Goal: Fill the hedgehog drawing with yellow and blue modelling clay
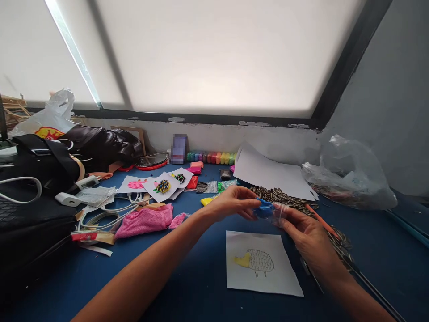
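Observation:
A small clear plastic bag with a blue, clay-like lump in it is held between both hands above the table. My left hand pinches the blue end from the left. My right hand grips the clear right end between thumb and fingers. Beneath them lies a white paper square with a pencil drawing of an animal, its round body scribbled over and its head end yellow. A pile of striped sunflower seeds spreads behind and to the right of my hands.
Finished-looking picture cards, a pink cloth and white cables lie left. Colored clay packs line the wall beside a phone. White sheets and a plastic bag stand back right; an orange-handled tool lies right.

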Demonstrator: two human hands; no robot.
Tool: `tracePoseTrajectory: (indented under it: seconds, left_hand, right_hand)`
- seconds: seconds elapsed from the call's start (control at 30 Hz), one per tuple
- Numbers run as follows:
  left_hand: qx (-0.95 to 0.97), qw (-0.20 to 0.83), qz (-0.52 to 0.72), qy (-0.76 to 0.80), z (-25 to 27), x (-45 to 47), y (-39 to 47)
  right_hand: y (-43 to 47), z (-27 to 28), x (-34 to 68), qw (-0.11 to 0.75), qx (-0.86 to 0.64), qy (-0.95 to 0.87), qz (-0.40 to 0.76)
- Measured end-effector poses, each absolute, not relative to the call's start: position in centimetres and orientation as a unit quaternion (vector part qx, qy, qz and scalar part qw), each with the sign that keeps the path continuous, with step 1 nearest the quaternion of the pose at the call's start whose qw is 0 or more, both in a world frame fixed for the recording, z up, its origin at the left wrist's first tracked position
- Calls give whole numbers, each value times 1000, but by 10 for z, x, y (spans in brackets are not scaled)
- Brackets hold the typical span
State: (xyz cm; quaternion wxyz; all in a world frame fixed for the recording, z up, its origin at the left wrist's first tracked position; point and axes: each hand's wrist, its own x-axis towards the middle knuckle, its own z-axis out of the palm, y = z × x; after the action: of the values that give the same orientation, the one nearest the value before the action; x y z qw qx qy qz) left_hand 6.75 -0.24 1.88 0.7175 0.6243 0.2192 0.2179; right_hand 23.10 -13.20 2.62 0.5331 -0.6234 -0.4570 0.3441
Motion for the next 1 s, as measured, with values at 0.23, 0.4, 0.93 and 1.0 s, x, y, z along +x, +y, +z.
tracePoseTrajectory:
  seconds: [0.23, 0.4, 0.93, 1.0]
  left_hand:
    - [672, 665, 230, 232, 24, 62, 2]
    - [695, 630, 252, 236, 28, 64, 0]
    - [754, 451, 373, 300, 19, 77, -21]
    - [744, 473, 374, 286, 19, 77, -20]
  right_hand:
    - [-133, 28, 230, 535, -611, -460, 358]
    - [-133, 27, 230, 540, -607, -451, 369]
    - [-135, 21, 223, 562, -614, -412, 372]
    - [-134, 20, 224, 563, -613, -412, 369]
